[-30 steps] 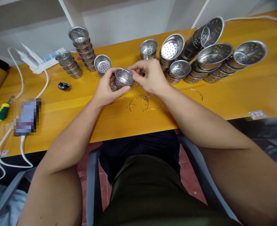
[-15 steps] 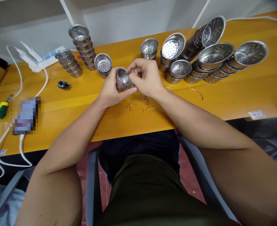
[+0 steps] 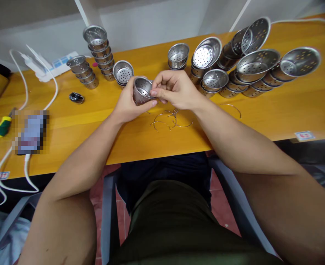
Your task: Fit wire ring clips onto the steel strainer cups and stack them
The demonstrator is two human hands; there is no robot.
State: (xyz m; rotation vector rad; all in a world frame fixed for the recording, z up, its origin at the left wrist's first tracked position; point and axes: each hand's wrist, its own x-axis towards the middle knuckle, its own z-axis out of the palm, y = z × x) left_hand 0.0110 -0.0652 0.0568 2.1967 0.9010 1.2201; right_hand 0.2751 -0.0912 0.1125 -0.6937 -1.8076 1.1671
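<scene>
My left hand [image 3: 128, 102] is wrapped round a small perforated steel cup [image 3: 142, 92], its mouth tilted up towards me. At the cup's right rim, my right hand [image 3: 173, 89] is closed in a pinch, thumb against fingertips. Whatever lies between those fingertips is too small to make out. Below the hands, several thin curved wires [image 3: 175, 119] lie loosely on the wooden table [image 3: 90, 129]. Just behind my left hand stands a short stack of similar cups [image 3: 123, 73].
More perforated cups stand in stacks at the back left [image 3: 97, 40] and right [image 3: 257, 66], some leaning. On the left are a phone [image 3: 31, 134] with a white cable, a screwdriver [image 3: 3, 127], a small dark shiny object [image 3: 76, 97] and a power strip [image 3: 50, 70].
The cup in my left hand has turned slightly, showing more of its outer side. My right fingers have shifted down along its rim. The whole view has moved a little.
</scene>
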